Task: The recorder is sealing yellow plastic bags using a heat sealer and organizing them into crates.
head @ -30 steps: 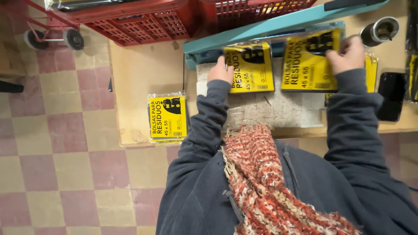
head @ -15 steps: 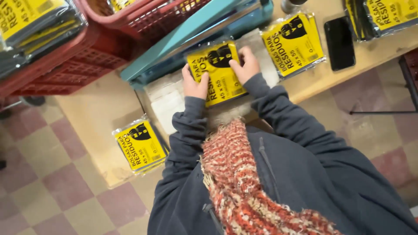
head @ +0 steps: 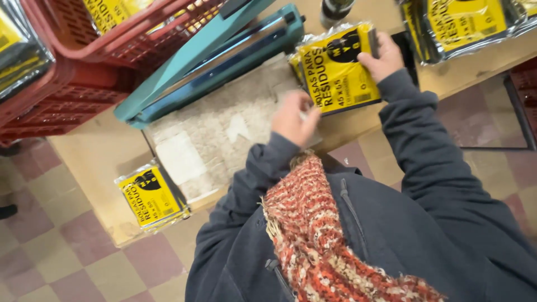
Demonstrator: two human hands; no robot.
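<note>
Teal heat sealer [head: 212, 61] on plywood bench [head: 100, 162], arm raised; taken as landmark. Right of sealer: yellow-and-black packet of bagged waste sacks [head: 338, 70], lying on a stack of like packets, clear film glinting. Right hand [head: 382, 56] on packet's far right edge, fingers curled over the rim, thumb under — gripping it. Left hand [head: 295, 116] in front of sealer's right end, over worn mottled pad [head: 218, 128], loosely curled; blurred, contents if any not discernible. Lone packet [head: 152, 197] in front of sealer's left end, near bench edge. Red crates [head: 84, 67] behind and left of sealer, holding more packets. Further packet pile [head: 464, 22] far right of sealer.

Handling judgement: slippery film, so support underneath, keep packet flat, square open edge to sealer bar, smooth wrinkles first.
</note>
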